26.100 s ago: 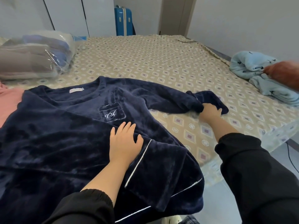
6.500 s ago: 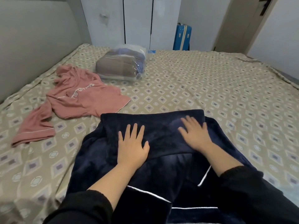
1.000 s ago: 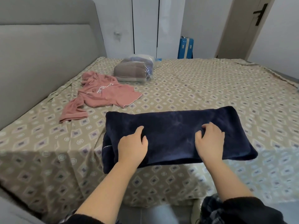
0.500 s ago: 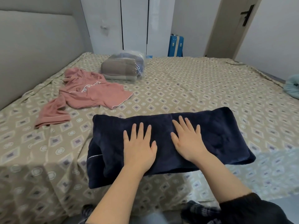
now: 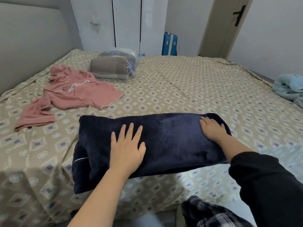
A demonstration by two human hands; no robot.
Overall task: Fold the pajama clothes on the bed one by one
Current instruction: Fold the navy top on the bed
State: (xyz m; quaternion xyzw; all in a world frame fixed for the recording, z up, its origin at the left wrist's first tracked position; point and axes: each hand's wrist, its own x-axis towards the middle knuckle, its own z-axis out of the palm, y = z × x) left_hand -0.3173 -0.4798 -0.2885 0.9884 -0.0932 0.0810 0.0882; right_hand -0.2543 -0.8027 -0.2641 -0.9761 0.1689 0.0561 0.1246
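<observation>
Head view: we recorded the folded navy-blue fleece pajama top (image 5: 164,141) lying as a long, thick rectangle across the near edge of the bed with the beige diamond-patterned sheet (image 5: 188,89). A thin white piping line showed at its near-left corner.

The left hand (image 5: 127,148) lay flat on the left part of the bundle, fingers straight and spread, gripping nothing. The right hand (image 5: 213,130) lay palm down on the far-right end, fingers extended together toward the far edge; we saw no fabric pinched in it.

To the far left, well apart from the navy bundle, a crumpled pink pajama top with white lettering (image 5: 73,92) lay unfolded. Just beyond it sat a clear plastic bag of grey and blue folded textiles (image 5: 113,66). A light-blue fleece garment (image 5: 290,89) was heaped at the right edge of the bed. A blue hard-shell suitcase (image 5: 169,45) stood past the far side.
</observation>
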